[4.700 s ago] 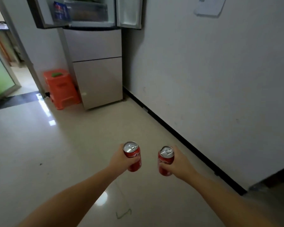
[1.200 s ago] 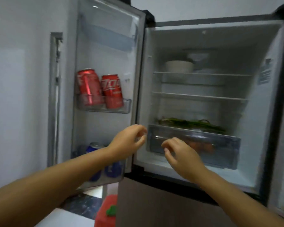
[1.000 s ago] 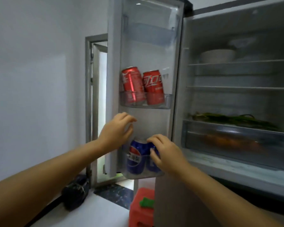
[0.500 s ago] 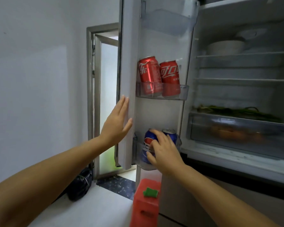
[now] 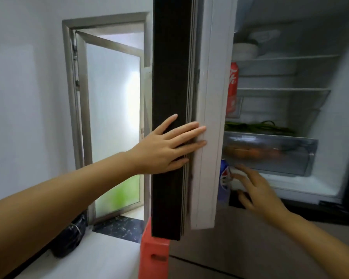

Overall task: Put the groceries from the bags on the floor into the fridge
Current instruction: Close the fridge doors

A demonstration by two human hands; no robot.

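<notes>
Two hands up at the fridge: the left hand (image 5: 165,147) lies flat, fingers straight and spread, pressed on the edge of the fridge door (image 5: 189,109); the right hand (image 5: 254,190) reaches low, fingers loosely extended beside the blue can (image 5: 224,178) in the lower door bin, touching it perhaps, the blur won't say. Above it a red can (image 5: 232,87) stands in the upper bin. Cans are light, rigid, slick when cold, so take one round the middle of its wall. Deeper in, the crisper drawer (image 5: 270,152) with greens (image 5: 256,126) on top, then a white bowl (image 5: 245,50) on the top shelf
</notes>
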